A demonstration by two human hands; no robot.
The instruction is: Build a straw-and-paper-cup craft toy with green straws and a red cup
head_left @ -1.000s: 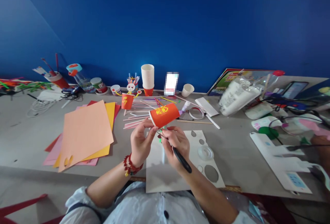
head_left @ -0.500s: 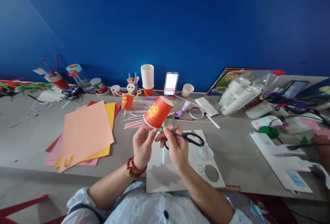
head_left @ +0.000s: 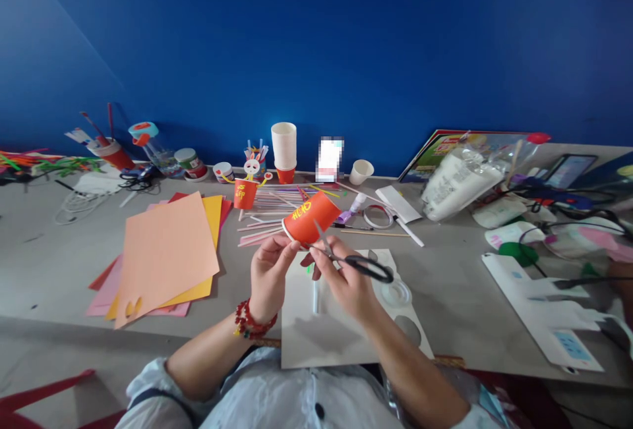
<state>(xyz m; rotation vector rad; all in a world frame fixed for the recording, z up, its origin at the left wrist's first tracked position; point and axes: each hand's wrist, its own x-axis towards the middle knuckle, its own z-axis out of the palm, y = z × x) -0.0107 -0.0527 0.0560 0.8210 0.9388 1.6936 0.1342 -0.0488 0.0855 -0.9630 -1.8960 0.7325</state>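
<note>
My left hand (head_left: 270, 271) pinches the rim of a red paper cup (head_left: 316, 216) with yellow lettering, which is tilted with its rim toward me. In my right hand (head_left: 341, 277) is a pair of black-handled scissors (head_left: 368, 268), its blades spread and lying against the cup near the rim. Fingers of my right hand also come close to the cup's edge; whether they touch it I cannot tell. Beneath both hands lies a white sheet of card (head_left: 316, 343) with round holes cut in it. On it are a tape roll (head_left: 397, 292) and a pale straw-like stick (head_left: 315, 297).
Coloured paper sheets (head_left: 168, 257) lie to the left. Behind the hands stand a rabbit-decorated cup (head_left: 245, 194), a stack of paper cups (head_left: 283, 145) and scattered sticks (head_left: 277, 200). A white power strip (head_left: 539, 314) lies at right, with a plastic-wrapped pack (head_left: 459, 188) behind it.
The red cup has turned and tipped further to the right, so less lettering shows. My right hand has moved slightly right, and the scissor blades now cross the front of the cup.
</note>
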